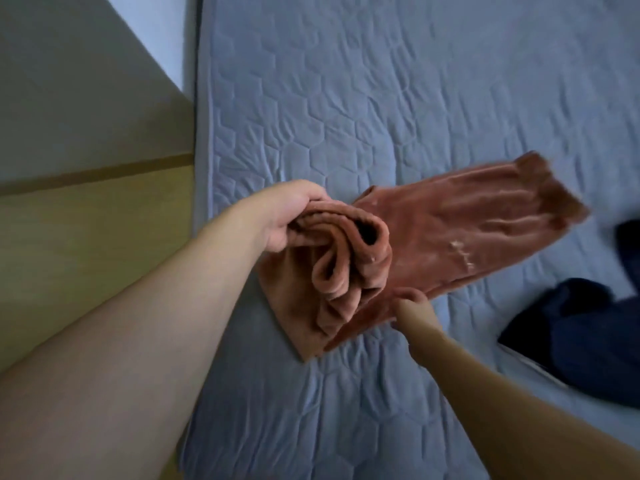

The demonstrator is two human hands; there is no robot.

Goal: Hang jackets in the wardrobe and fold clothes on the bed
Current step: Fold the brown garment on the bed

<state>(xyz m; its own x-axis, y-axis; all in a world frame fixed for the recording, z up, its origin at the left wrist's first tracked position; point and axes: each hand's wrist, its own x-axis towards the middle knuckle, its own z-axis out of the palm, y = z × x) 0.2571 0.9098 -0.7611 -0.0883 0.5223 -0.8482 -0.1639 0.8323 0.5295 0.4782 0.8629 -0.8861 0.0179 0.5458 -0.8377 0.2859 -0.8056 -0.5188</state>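
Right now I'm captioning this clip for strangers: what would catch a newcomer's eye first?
The rust-brown fleece garment lies mid-frame on the pale blue quilted bedspread. The left hand grips its bunched end, and the right hand pinches its lower edge. A dark navy heap of clothing lies at the right edge.

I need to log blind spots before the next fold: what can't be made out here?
1. Right hand, head view: fingertips buried under the brown garment, grip unclear.
2. Brown garment: far end motion-blurred; its type is unclear.
3. Dark clothes: cut off by the right edge, too dark to identify.
4. Left hand: fingers hidden behind the bunched fabric it grips.
5. Wardrobe: not in view.
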